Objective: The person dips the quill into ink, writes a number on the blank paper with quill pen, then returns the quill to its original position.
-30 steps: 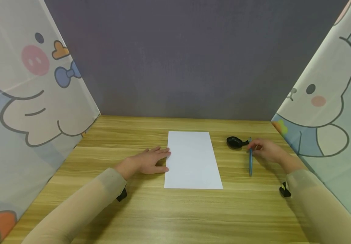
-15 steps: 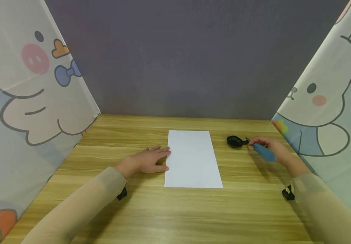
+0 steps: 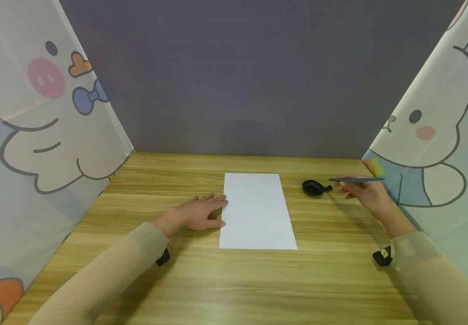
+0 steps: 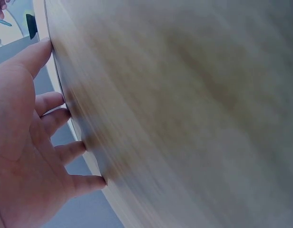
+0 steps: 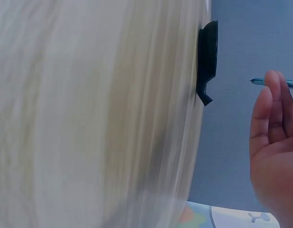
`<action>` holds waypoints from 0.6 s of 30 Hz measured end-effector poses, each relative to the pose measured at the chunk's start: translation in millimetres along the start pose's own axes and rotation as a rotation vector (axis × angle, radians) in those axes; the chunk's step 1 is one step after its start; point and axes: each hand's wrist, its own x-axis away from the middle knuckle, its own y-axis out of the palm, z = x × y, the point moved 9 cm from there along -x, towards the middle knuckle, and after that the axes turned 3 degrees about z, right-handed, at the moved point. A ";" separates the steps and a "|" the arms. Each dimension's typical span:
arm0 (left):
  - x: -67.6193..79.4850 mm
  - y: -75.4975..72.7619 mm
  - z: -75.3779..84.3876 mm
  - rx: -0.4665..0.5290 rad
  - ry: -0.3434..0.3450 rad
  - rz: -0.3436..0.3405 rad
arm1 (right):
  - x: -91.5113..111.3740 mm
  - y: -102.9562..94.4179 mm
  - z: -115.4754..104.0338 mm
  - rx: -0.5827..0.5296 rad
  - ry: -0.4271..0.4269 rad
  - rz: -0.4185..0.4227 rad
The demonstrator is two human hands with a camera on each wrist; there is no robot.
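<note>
My left hand (image 3: 199, 214) rests with spread fingers on the table, its fingertips and thumb touching the left edge of a white sheet of paper (image 3: 258, 212). The left wrist view shows that hand's palm side (image 4: 23, 128). Above the table's right part, my right hand (image 3: 367, 195) pinches a slim blue pen (image 3: 360, 179), which lies nearly level across the fingers. Its pointed tip (image 5: 257, 81) shows in the right wrist view, facing away from the hand. Just left of this hand, a black spoon-shaped object (image 3: 312, 188) with a short handle lies on the table.
The wood-grain table (image 3: 234, 289) ends at a dark grey back wall (image 3: 242, 81). Cartoon-printed cloth panels (image 3: 22, 158) stand at both sides; the right panel (image 3: 453, 171) is close to my right hand. A small black device (image 3: 382, 257) hangs under my right wrist.
My right hand has lifted the blue pen off its upright-pointing pose and swung its rear end round to the right, now level. The left hand and paper have stayed put.
</note>
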 end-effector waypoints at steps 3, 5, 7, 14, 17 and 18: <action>-0.4 0.6 -0.6 -0.002 -0.002 -0.001 | 1.0 0.8 1.7 -0.040 0.037 0.017; -0.5 1.1 -1.3 -0.003 -0.006 -0.003 | 1.0 1.4 3.1 -0.053 0.055 0.026; -0.4 1.5 -1.7 -0.004 -0.007 -0.004 | 0.9 1.4 4.2 -0.079 0.081 0.044; -1.4 1.7 -2.5 -0.001 0.001 0.004 | -2.1 5.8 -2.5 -0.242 0.053 0.063; -1.4 1.3 -2.1 -0.003 0.004 0.007 | -3.7 10.4 -7.4 -0.394 0.011 0.032; -1.0 1.1 -1.8 -0.006 0.004 0.006 | -3.9 11.6 -8.7 -0.437 0.001 0.024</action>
